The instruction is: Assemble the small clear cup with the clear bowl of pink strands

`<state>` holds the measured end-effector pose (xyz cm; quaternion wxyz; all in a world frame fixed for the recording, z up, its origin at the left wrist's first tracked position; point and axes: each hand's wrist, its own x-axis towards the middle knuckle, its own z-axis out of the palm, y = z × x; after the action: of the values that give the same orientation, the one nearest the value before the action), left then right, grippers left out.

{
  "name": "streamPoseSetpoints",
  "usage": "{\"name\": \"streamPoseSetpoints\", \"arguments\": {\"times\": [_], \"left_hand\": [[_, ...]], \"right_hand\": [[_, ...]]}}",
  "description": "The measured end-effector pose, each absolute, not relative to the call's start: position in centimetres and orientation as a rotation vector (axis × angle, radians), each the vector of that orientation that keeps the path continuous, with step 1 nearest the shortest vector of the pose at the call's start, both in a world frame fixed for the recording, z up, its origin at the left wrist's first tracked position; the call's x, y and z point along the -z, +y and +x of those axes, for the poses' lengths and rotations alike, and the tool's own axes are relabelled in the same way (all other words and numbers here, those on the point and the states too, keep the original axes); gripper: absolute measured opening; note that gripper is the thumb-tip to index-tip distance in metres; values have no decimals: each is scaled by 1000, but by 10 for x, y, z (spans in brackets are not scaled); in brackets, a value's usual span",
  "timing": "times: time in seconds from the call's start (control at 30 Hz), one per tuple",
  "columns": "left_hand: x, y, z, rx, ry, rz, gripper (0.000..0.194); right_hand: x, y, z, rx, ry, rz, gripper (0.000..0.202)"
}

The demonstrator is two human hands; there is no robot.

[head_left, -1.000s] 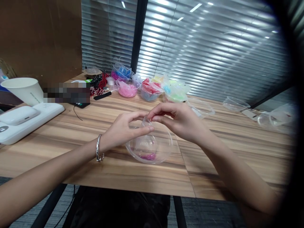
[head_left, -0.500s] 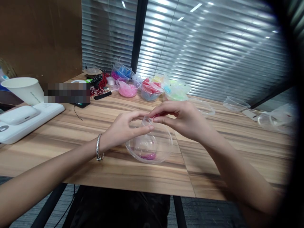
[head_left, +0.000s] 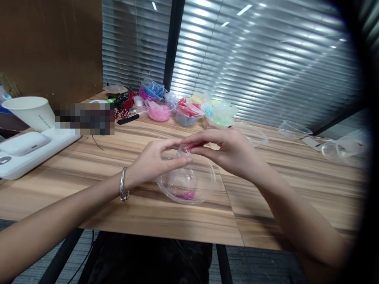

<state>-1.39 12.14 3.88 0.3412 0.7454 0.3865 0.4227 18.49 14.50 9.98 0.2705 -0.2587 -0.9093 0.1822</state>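
A clear plastic bowl [head_left: 204,185] stands on the wooden table [head_left: 89,173] in front of me, with a few pink pieces [head_left: 185,195] at its bottom. Both hands hover over its far rim. My left hand [head_left: 154,159], a silver bracelet on its wrist, has thumb and forefinger curved toward the right hand. My right hand [head_left: 227,152] pinches something small between thumb and forefinger; it is too tiny to make out. The fingertips of the two hands nearly meet.
Several clear bowls of coloured pieces [head_left: 186,112] stand at the back of the table. Empty clear bowls [head_left: 293,129] lie at the far right. A white paper cup [head_left: 28,112] and a white device [head_left: 23,148] sit at the left. Window blinds run behind.
My right hand has shifted slightly left and its fingers have stretched out flatter. The left hand and the bowl have stayed where they were.
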Motion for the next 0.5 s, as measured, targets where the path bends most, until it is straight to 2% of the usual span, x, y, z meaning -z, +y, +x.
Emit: {"name": "streamPoseSetpoints", "arguments": {"times": [0.5], "left_hand": [[-41, 120, -14, -1068, 1015, 1945, 37]], "right_hand": [[-98, 144, 185, -443, -2480, -664, 20]]}}
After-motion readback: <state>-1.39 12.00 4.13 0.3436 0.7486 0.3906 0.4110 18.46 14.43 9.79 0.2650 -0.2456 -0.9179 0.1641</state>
